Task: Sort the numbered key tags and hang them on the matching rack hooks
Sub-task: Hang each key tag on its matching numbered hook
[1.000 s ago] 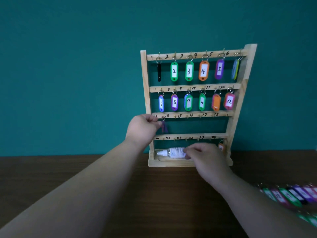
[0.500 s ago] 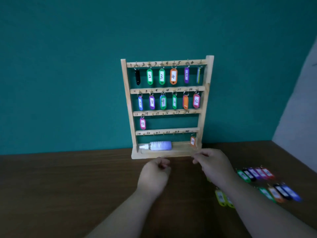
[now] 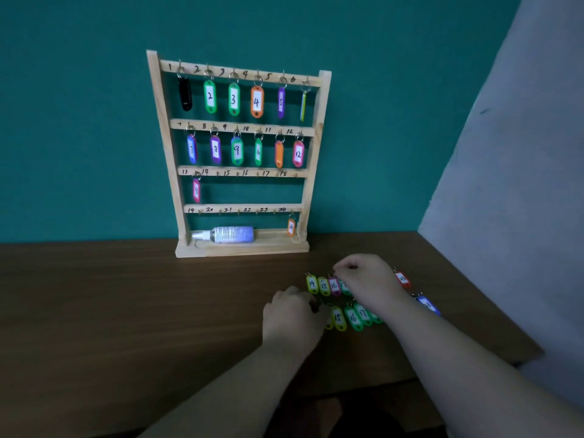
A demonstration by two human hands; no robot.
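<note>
Head view: rack (image 3: pixel 240 153) has hooks 1–13 and 24 filled, 14–23 bare. Step in hand looks like picking the next tag. Loose tags (image 3: pixel 339 317) sit in two rows on the bench (image 3: pixel 126 295). Readable: 14, 15, 16 far row; 15, 16, 17 near row. Right grip (image 3: pixel 369 279) is curled over the far row, left grip (image 3: pixel 294 314) curled at the near row's end. Can't tell if either holds a tag. Next, probably: pinch tag 14 (image 3: pixel 312 284) by its ring, onto hook 14 (image 3: pixel 218 174). Bottle (image 3: pixel 232 234) label unreadable.
</note>
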